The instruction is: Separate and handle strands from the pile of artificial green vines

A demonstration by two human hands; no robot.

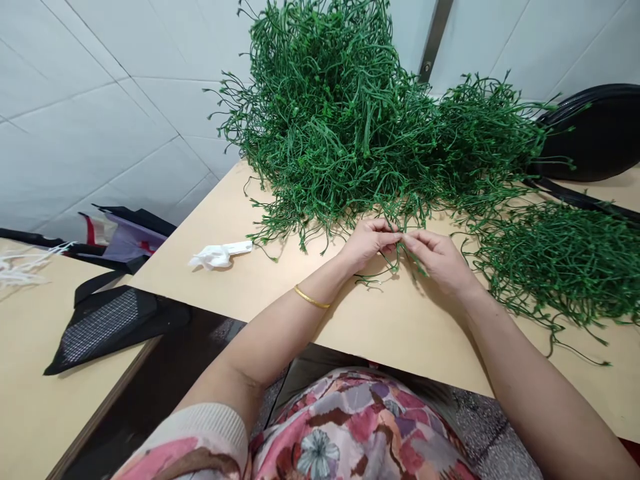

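Both hands meet over the light wooden table (390,327), at the front edge of a tall heap of thin green plastic stems (340,127). My left hand (370,241) is closed in a pinch on some green stems, whose ends hang down below the fingers. Touching it at the fingertips, my right hand (437,257) also pinches green stems. The exact spot where the fingertips grip is partly hidden. To the right of my right hand lies a smaller, lower pile of green stems (565,260).
A crumpled white tissue (213,257) with a flat white piece lies at the left. A black round bag (595,133) stands at the back right. Black mesh fabric (103,327) and white strands (25,267) rest on another table at the left. A tiled wall is behind.
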